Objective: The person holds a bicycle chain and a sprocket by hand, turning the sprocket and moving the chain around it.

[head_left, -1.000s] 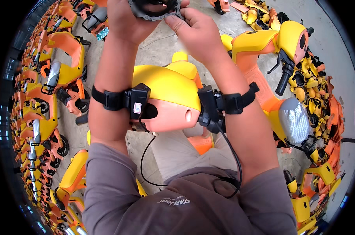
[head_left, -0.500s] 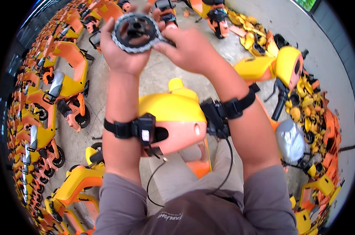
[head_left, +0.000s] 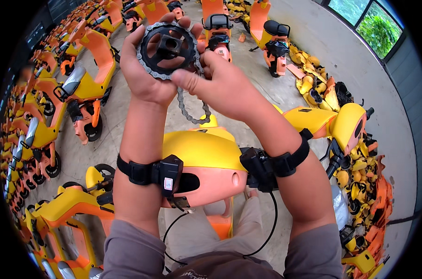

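My left hand (head_left: 141, 83) cradles a black chainring (head_left: 167, 46) from beneath, fingertips showing past its top. A silver chain (head_left: 190, 114) wraps round its teeth and hangs in a loop below. My right hand (head_left: 215, 90) grips the chain at the ring's lower right, thumb toward the rim, fingers curled and partly hidden. Black devices with cables are strapped to both forearms. Beneath my arms sits the yellow and pink front body (head_left: 201, 169) of a scooter, between my legs.
Rows of yellow and orange scooters (head_left: 97, 51) line the left and back. Another scooter's yellow head (head_left: 348, 123) is close on my right. Piles of loose yellow and orange panels (head_left: 360, 195) lie along the pale wall (head_left: 397, 139), below a window (head_left: 381, 30).
The chainring has come down and fully into view in my hands, and a loop of chain now dangles under it. My view has tilted up, showing more scooters and the window.
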The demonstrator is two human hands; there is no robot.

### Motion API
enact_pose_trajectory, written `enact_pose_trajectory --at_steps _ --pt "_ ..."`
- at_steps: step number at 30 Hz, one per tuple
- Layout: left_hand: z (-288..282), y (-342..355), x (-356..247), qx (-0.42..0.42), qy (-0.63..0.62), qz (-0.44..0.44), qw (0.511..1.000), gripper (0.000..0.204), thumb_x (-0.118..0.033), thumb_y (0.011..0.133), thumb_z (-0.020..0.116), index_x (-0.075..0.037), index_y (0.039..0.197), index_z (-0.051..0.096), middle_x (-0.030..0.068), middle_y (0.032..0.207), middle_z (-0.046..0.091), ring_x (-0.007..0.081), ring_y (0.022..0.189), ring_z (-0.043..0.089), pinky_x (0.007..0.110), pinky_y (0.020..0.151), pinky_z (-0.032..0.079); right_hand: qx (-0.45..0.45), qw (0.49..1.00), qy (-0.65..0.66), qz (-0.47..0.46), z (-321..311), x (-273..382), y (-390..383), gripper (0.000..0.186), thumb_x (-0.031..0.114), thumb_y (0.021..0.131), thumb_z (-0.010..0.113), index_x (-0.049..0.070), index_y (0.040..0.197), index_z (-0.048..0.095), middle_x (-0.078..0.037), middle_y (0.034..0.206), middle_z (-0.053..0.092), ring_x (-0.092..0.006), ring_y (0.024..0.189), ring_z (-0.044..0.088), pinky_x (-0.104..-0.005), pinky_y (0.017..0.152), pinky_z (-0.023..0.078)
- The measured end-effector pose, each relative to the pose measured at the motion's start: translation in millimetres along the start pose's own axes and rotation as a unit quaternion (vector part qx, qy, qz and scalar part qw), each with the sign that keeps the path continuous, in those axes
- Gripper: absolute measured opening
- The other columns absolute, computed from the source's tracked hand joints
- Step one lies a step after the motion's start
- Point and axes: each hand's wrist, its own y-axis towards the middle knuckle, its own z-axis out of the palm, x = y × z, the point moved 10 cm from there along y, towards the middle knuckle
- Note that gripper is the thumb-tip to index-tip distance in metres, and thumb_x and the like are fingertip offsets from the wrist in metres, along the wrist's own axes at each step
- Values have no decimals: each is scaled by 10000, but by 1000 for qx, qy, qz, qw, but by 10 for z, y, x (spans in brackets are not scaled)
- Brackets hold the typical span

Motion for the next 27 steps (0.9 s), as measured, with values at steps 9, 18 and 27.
enact_pose_trajectory --at_steps 9,18,27 --pt "-267 -51 104 -200 244 -53 947 491 -388 957 484 -1 1250 555 164 1127 656 307 1097 641 420 887 567 72 990 8 123 279 -249 -48 502 131 791 721 -6 1233 527 -64 891 629 -138 788 608 -302 679 506" --pt "-303 -85 201 -232 345 -69 907 408 -368 954 530 -48 1192 616 84 1063 655 179 968 629 325 787 537 9 971 40 235 311 -602 -78 324 142 809 714 -10 1085 639 -93 964 671 -161 839 598 -311 737 463" --pt "-333 -26 210 -192 250 -94 944 520 -377 980 436 22 1304 513 199 1215 626 346 1118 632 439 902 563 -31 962 98 254 255 -790 -100 229 179 743 690 -13 859 732 -161 790 703 -282 785 674 -379 739 511"
